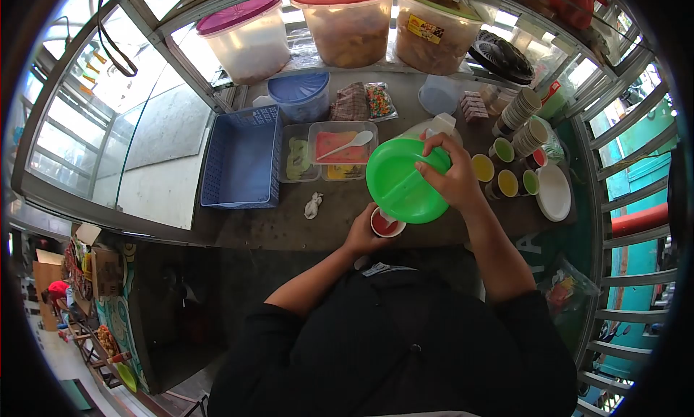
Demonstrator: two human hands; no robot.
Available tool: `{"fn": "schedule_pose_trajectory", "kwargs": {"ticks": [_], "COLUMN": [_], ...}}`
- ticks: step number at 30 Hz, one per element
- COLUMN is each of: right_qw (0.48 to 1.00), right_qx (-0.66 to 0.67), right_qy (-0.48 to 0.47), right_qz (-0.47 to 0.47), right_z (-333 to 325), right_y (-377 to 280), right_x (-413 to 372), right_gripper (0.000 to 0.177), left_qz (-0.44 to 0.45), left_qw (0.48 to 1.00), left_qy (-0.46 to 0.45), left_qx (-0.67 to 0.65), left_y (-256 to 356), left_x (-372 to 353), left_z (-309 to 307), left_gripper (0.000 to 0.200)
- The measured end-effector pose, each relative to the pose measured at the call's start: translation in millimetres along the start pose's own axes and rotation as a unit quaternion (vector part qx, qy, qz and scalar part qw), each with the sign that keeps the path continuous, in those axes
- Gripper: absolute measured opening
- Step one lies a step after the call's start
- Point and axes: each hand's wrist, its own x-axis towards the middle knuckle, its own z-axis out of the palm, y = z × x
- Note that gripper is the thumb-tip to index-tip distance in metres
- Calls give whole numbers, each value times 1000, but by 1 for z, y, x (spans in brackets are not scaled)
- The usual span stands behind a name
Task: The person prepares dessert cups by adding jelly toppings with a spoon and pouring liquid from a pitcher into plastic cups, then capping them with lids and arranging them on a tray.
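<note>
Over red cup [387, 225], green bowl [400, 184] in right hand [452, 178]; blue basket [241, 158] left

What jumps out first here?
The bright green dish at centre, tilted in the right hand just above a red cup that the left hand holds near the counter edge. Next, the blue basket to its left and the big lidded tubs on the shelf above.
</note>
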Motion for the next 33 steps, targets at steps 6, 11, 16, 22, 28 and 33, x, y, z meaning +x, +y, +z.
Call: {"fn": "schedule_pose_trajectory", "kwargs": {"ticks": [6, 11, 16, 22, 28, 33], "right_qw": [999, 999, 999, 999, 1000, 999], "right_qx": [-19, -18, -23, -20, -9, -39], "right_qy": [-6, 4, -16, -9, -5, -15], "right_qz": [-26, -37, -23, -26, -24, -31], "right_z": [7, 6, 0, 2, 2, 4], "right_y": [-5, -3, -5, -5, -2, -8], "right_x": [2, 4, 3, 3, 2, 2], "right_gripper": [24, 23, 23, 23, 23, 23], "left_qz": [31, 37, 40, 36, 30, 40], "left_qw": [999, 999, 998, 999, 999, 999], "left_qy": [-31, -36, -38, -31, -26, -20], "left_qx": [6, -5, 4, 7, 16, 6], "left_y": [2, 4, 2, 6, 4, 4], "left_x": [1, 1, 0, -1, -3, -3], "left_z": [-5, -7, -7, -6, -6, -4], "left_gripper": [81, 81, 80, 80, 80, 80]}}
